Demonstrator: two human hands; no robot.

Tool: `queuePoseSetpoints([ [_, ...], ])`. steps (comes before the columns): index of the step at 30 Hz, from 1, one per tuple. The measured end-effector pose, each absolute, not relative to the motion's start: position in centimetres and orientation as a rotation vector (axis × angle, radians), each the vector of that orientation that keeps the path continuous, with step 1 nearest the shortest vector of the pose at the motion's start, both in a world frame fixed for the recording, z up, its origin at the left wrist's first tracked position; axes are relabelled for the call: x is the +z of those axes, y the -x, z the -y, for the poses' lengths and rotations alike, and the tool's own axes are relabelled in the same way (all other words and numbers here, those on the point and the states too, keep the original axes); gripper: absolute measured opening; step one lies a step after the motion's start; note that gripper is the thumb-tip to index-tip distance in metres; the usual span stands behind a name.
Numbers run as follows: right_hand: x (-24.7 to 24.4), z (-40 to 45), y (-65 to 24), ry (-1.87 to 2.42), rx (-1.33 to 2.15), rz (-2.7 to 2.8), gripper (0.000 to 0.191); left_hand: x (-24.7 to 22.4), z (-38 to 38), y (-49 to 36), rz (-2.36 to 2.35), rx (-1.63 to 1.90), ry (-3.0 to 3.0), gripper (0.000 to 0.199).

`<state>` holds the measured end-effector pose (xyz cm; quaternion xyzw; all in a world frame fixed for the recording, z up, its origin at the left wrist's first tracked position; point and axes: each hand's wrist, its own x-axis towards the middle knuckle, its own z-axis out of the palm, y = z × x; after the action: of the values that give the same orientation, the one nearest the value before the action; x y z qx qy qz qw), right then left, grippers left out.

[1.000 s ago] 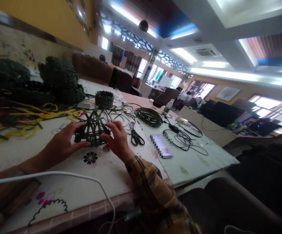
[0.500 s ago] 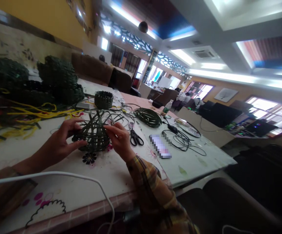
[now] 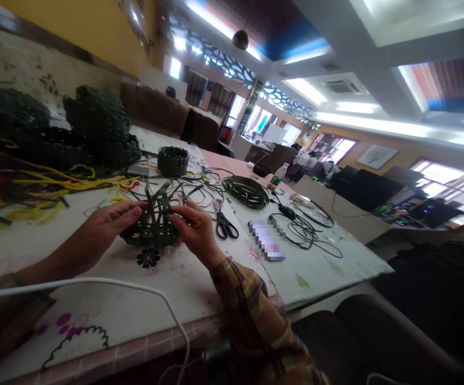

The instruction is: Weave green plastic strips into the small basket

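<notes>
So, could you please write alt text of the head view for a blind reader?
The left hand and right hand hold strips of a part-woven dark basket on a table. Scissors, a phone and a coil lie to the right; another basket stands behind.

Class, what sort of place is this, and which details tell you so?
Probably a shared craft workroom or office: a half-woven basket and scissors lie among loose strips on the near table, while dark monitors line desks beyond, under a ceiling air vent.
</notes>
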<state>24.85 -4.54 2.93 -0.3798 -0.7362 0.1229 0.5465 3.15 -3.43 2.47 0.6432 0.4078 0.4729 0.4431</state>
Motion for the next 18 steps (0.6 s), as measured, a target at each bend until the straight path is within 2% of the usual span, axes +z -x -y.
queuePoseSetpoints([
  [5,3.0,5.1,-24.4,0.89,0.34,1.737,0.016,3.2,3.7,-3.3,-1.143,1.17,-1.626,0.043],
  [11,2.9,5.1,-24.4,0.879,0.39,1.689,0.015,3.6,3.4,-3.3,-1.336,1.246,-1.656,0.039],
  [18,2.7,4.8,-24.3,0.881,0.456,1.662,0.016,4.7,2.9,-2.9,-1.127,1.174,-1.353,0.031],
])
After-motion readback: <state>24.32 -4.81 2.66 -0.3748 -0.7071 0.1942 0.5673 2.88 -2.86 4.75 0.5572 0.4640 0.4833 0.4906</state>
